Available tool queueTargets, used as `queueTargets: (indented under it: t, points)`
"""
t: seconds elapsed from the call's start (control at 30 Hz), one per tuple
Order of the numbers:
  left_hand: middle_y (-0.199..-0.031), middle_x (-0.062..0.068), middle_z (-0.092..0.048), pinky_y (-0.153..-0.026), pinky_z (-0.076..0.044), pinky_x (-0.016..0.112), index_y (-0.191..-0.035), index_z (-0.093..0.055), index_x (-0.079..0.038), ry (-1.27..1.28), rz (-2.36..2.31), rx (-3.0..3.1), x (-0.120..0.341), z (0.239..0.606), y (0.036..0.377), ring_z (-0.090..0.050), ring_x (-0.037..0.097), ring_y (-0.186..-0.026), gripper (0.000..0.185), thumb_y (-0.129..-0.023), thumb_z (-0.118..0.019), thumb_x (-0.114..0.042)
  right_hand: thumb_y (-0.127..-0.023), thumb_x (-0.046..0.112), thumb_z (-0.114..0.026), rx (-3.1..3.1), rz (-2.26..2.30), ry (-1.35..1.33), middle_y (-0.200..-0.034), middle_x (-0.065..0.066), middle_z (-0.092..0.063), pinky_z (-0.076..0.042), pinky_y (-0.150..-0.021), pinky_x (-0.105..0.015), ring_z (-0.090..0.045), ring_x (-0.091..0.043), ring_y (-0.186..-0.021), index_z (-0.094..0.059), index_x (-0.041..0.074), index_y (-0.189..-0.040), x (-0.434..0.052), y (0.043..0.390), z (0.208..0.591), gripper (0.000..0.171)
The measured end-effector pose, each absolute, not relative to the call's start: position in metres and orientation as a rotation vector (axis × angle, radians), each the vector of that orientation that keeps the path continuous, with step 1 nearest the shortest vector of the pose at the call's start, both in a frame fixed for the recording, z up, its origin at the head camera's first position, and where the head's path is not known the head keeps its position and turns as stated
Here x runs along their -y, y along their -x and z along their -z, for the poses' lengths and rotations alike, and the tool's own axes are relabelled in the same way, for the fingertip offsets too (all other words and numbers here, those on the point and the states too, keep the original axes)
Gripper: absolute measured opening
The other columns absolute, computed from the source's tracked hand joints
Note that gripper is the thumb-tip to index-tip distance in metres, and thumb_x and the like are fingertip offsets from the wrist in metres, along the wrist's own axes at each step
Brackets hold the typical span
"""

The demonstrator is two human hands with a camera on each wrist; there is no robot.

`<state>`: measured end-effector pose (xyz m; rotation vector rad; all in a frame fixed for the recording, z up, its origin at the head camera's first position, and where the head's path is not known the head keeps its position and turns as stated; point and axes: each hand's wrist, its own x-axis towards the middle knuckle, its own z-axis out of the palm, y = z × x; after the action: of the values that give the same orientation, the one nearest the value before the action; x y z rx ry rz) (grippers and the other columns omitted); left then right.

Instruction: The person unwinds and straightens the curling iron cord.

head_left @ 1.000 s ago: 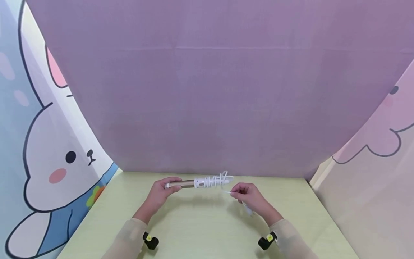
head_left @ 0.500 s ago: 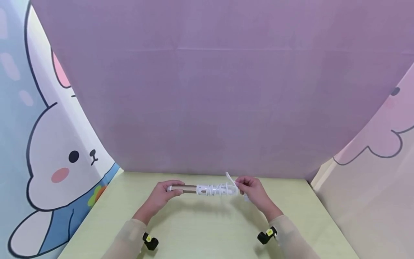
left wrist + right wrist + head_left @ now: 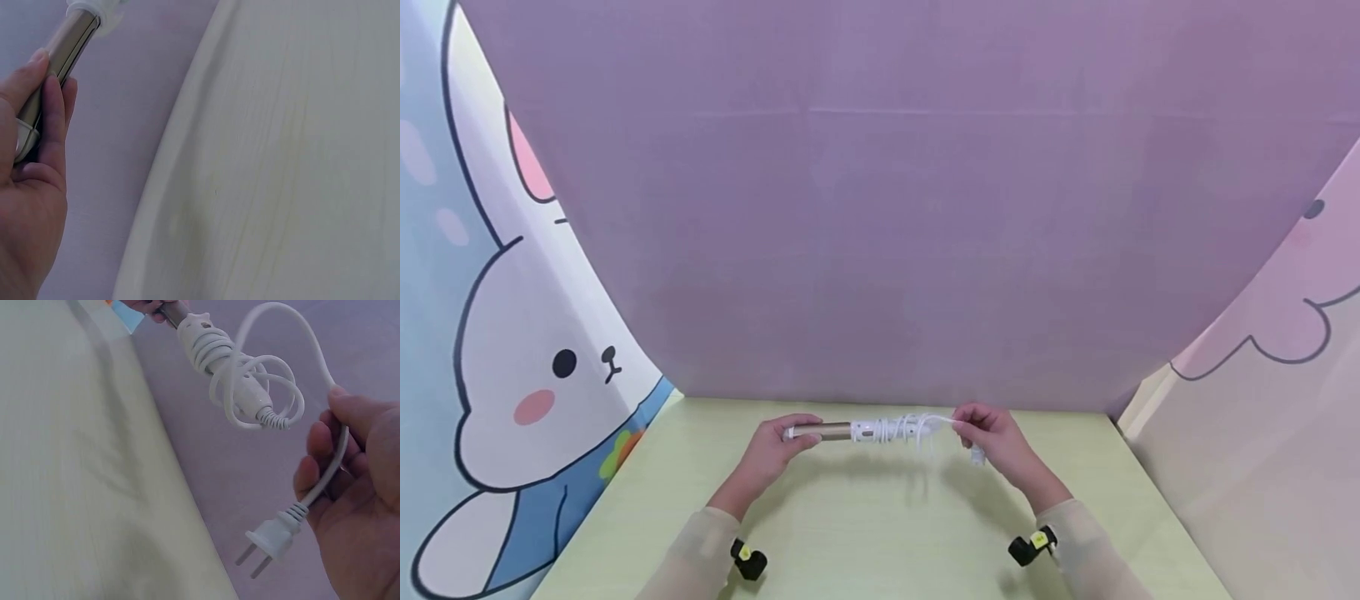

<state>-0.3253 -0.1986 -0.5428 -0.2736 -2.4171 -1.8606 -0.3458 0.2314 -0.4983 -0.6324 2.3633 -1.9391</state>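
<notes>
A curling iron [image 3: 835,431] with a gold barrel and white handle is held level above the table. My left hand [image 3: 767,454] grips its barrel near the white tip, thumb on one side and fingers on the other. White cord [image 3: 319,351] is wound in several turns round the handle, with looser loops near the handle's end. My right hand [image 3: 997,442] pinches the cord between thumb and fingers, a short way from the handle. Below those fingers the two-pin plug [image 3: 273,536] dangles, its prongs pointing down.
The pale wooden table [image 3: 865,533] lies beneath both hands, with their shadows on it. A purple cloth [image 3: 880,250] rises behind its back edge. Cartoon-printed curtains [image 3: 512,433] stand at the left and right sides.
My right hand has moved up, then slightly right, drawing a stretch of cord out from the handle's end. The left hand keeps its grip on the barrel almost in place.
</notes>
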Motion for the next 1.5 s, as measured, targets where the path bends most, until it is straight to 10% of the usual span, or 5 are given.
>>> queueTargets:
  t: [1.5]
  points:
    - [-0.121, 0.018, -0.071, -0.054, -0.035, 0.024, -0.129, -0.081, -0.006, 0.208, 1.925, 2.237, 0.196, 0.527, 0.324, -0.038, 0.008, -0.061, 0.035, -0.096, -0.089, -0.017, -0.095, 0.005, -0.085, -2.610, 1.362, 0.753, -0.090, -0.002, -0.069, -0.053, -0.076, -0.026, -0.062, -0.014, -0.083, -0.072, 0.010, -0.095, -0.254, 0.351, 0.554, 0.015]
